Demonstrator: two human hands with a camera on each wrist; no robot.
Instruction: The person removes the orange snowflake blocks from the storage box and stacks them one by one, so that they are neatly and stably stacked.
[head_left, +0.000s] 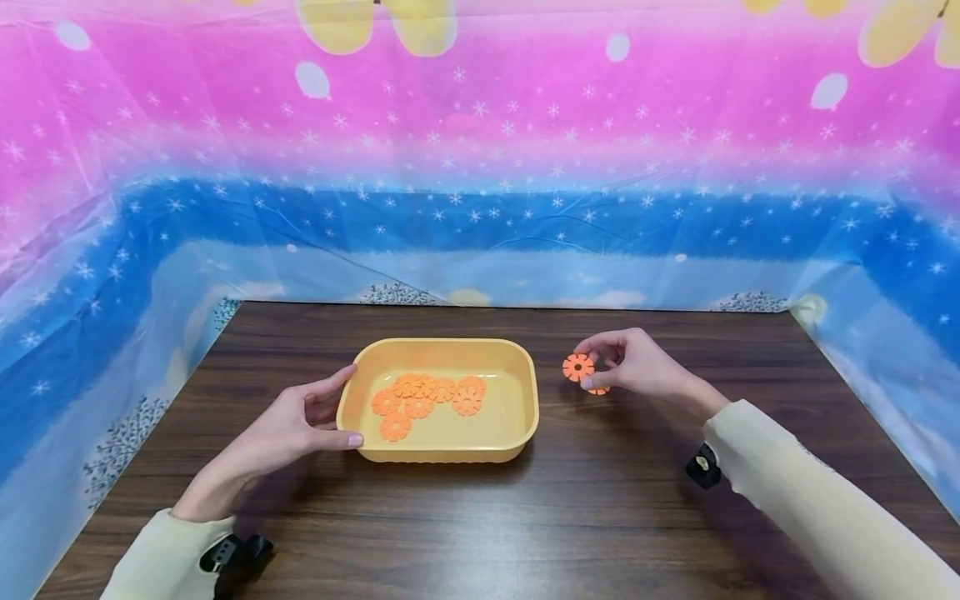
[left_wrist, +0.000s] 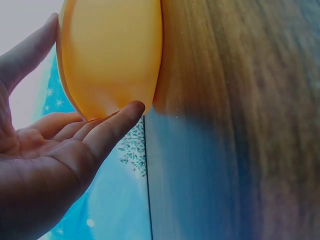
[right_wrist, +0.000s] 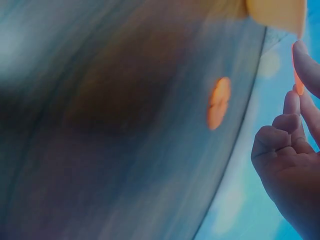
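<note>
A yellow tub on a wooden table is gripped at its left end by the left hand, thumb and fingers spread wide. To its right, an orange disc is pinched above the table between thumb and fingertips of the right hand. A second disc is seen on the tabletop nearby; more discs, some overlapping, are held inside the tub.

I've got a yellow rounded tray flat on the bench, left hand gripping its left end, notched orange discs inside, most overlapping. My right hand pinches a matching disc, face toward me; a loose disc lies nearby.
</note>
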